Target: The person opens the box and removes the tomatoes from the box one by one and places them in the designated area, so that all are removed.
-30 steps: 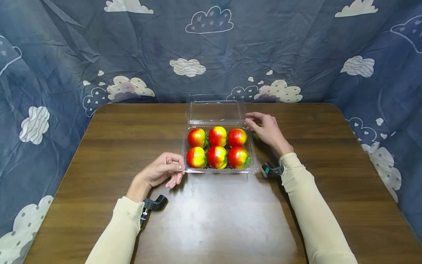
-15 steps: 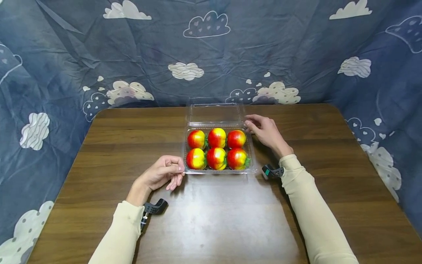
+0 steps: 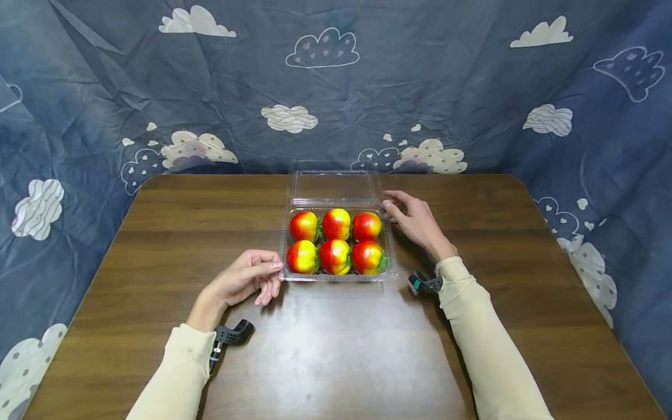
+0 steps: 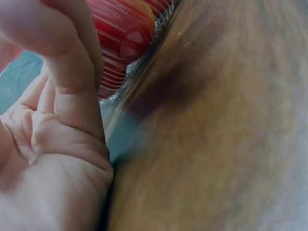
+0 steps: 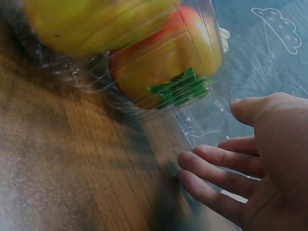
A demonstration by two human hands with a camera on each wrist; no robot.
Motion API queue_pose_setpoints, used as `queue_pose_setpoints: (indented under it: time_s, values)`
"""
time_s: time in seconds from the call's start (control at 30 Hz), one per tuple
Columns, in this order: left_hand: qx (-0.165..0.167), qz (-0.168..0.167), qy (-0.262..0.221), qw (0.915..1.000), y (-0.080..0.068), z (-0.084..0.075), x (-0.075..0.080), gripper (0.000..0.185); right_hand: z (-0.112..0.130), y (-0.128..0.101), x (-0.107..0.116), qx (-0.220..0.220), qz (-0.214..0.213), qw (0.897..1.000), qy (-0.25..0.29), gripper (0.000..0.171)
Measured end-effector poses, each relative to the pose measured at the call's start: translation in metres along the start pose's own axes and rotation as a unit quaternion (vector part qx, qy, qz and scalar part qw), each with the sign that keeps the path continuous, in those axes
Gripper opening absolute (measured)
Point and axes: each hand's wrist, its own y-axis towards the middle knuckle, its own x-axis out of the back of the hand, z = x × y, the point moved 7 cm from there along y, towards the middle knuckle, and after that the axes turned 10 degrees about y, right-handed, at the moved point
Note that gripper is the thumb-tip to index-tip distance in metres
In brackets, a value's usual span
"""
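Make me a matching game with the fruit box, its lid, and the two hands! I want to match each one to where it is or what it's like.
Things:
1. lid
2. fruits
3. left hand
4. right hand

Places or states:
A. at the box's front left corner
B. six, in two rows inside the clear box
C. folded open behind the box, toward the cloth
D. at the box's back right corner

Pairs: 1-C, 2-B, 3-A, 4-D
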Motion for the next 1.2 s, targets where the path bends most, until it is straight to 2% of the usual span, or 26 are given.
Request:
queue_pose_setpoints:
  time_s: [0.13, 0.23, 0.47, 0.67, 0.9, 1.2]
  values:
    - [-0.007, -0.017, 0.015, 0.9997, 0.000, -0.001, 0.003, 0.030, 0.002, -0.002, 0.000, 0.015, -0.018, 1.000, -0.008, 0.050]
    - [-0.021, -0.041, 0.027, 0.9986, 0.001, -0.001, 0.006, 0.029, 0.005, -0.005, 0.001, 0.032, -0.034, 0.999, -0.018, 0.050]
    - [-0.048, -0.113, 0.044, 0.9915, 0.001, -0.002, 0.010, 0.022, 0.016, -0.016, 0.007, 0.060, -0.082, 0.994, -0.028, 0.047]
    - [-0.065, -0.143, 0.051, 0.9863, 0.004, -0.005, 0.011, 0.016, 0.021, -0.027, 0.011, 0.070, -0.110, 0.991, -0.025, 0.044]
    - [-0.096, -0.200, 0.048, 0.9739, 0.004, -0.012, 0.019, 0.010, 0.037, -0.040, 0.008, 0.093, -0.110, 0.989, -0.016, 0.044]
    - [-0.120, -0.256, 0.033, 0.9586, 0.007, -0.010, 0.019, 0.004, 0.050, -0.063, 0.005, 0.127, -0.112, 0.985, -0.034, 0.042]
